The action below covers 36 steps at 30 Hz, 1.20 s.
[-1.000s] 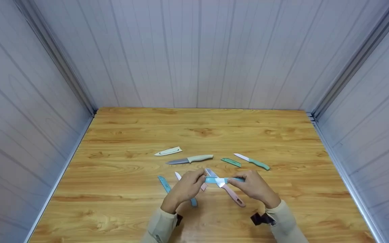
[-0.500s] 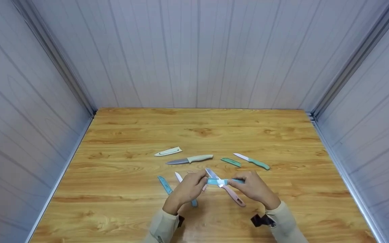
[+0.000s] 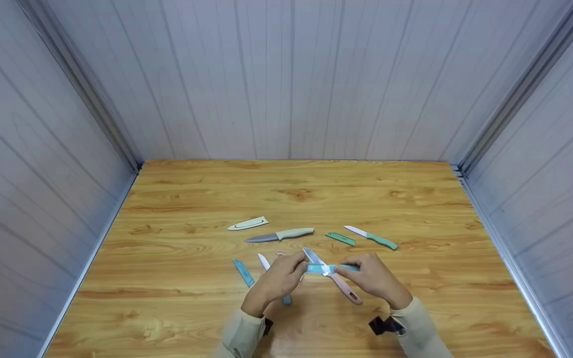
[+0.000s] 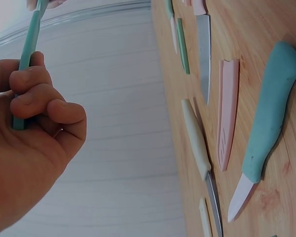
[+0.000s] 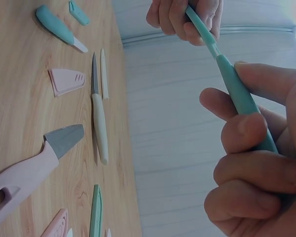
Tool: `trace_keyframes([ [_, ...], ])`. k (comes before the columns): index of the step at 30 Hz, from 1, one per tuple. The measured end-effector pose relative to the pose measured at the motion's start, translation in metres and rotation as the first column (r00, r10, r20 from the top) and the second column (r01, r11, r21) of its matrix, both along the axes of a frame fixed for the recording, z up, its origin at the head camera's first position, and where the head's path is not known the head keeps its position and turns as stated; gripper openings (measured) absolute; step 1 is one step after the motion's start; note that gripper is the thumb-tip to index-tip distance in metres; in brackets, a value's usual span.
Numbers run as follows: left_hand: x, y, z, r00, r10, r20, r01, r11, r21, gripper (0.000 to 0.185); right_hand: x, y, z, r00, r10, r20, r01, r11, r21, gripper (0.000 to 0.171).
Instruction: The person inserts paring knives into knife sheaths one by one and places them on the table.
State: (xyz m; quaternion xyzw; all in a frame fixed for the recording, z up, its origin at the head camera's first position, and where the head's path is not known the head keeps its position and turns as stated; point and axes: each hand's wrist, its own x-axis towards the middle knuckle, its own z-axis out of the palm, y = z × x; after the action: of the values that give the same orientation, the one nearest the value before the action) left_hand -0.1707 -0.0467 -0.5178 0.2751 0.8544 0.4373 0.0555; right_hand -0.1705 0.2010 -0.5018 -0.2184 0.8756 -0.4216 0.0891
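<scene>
Both hands hold one blue-green knife and its sheath above the table. My left hand [image 3: 279, 276] grips the sheath [image 5: 201, 25] with curled fingers. My right hand [image 3: 376, 276] holds the knife's handle [image 5: 237, 89], thumb along it. Most of the blade is hidden inside the sheath; a short pale strip [image 5: 215, 50] shows between sheath and handle in the right wrist view. Below them on the table lies a pink-handled knife [image 3: 346, 288]. A pink sheath [image 4: 228, 113] and a second blue-green knife [image 4: 274, 108] lie near my left hand, partly hidden by it in the head view.
A blue sheath [image 3: 243, 273] lies left of my left hand. Farther back are a cream-handled knife [image 3: 295, 232], a cream sheath [image 3: 248, 223], a green sheath [image 3: 340, 238] and a green-handled knife [image 3: 381, 242]. Pale panel walls [image 3: 286, 79] enclose the wooden table [image 3: 177, 199].
My left hand has shifted slightly right with the sheath, towards my right hand. Less pale blade shows between sheath and handle. The right hand stays almost still.
</scene>
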Motion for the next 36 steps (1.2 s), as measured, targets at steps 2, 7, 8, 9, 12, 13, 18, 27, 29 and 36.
trace_keyframes([
  [2,0.0005,0.0001,-0.0001,1.000,-0.004,-0.008,0.004,1.000,-0.001,0.024,0.0007,-0.0001,-0.0007,1.000,-0.001,0.003,0.001,1.000,0.001,0.032],
  [7,0.0012,0.0004,-0.0003,1.000,-0.005,-0.009,0.005,1.000,0.001,0.023,0.0004,-0.0010,-0.0018,1.000,-0.001,-0.015,0.001,1.000,0.002,0.030],
  [8,0.0011,0.0004,-0.0001,1.000,-0.004,-0.007,0.004,1.000,0.000,0.023,0.0001,-0.0013,-0.0019,1.000,-0.001,-0.023,0.001,1.000,0.005,0.030],
  [9,0.0011,0.0005,-0.0002,1.000,-0.003,-0.003,0.003,1.000,0.001,0.023,-0.0001,-0.0015,-0.0020,1.000,-0.001,-0.026,0.001,1.000,0.004,0.029],
  [12,0.0013,0.0009,-0.0002,1.000,-0.001,0.011,0.001,1.000,-0.002,0.023,-0.0006,-0.0020,-0.0025,0.999,0.003,-0.036,-0.003,1.000,0.006,0.029],
  [13,0.0012,0.0012,-0.0005,1.000,0.001,0.013,-0.001,1.000,-0.003,0.023,-0.0007,-0.0021,-0.0026,0.999,0.003,-0.037,-0.002,1.000,0.008,0.029],
  [18,0.0011,0.0023,-0.0015,1.000,0.005,0.005,-0.005,1.000,-0.009,0.022,-0.0014,-0.0023,-0.0039,0.999,0.008,-0.041,-0.008,1.000,0.011,0.029],
  [27,0.0013,0.0035,-0.0031,1.000,0.002,-0.012,-0.003,1.000,-0.014,0.020,-0.0008,-0.0041,-0.0047,0.999,0.015,-0.029,-0.015,1.000,0.009,0.031],
  [29,0.0011,0.0040,-0.0039,1.000,-0.001,-0.015,0.000,1.000,-0.012,0.020,-0.0006,-0.0046,-0.0054,1.000,0.012,-0.018,-0.012,1.000,0.011,0.030],
  [36,0.0000,0.0043,-0.0041,1.000,0.001,0.002,-0.001,1.000,-0.019,0.019,-0.0010,-0.0053,-0.0053,1.000,0.011,-0.015,-0.010,1.000,0.019,0.029],
])
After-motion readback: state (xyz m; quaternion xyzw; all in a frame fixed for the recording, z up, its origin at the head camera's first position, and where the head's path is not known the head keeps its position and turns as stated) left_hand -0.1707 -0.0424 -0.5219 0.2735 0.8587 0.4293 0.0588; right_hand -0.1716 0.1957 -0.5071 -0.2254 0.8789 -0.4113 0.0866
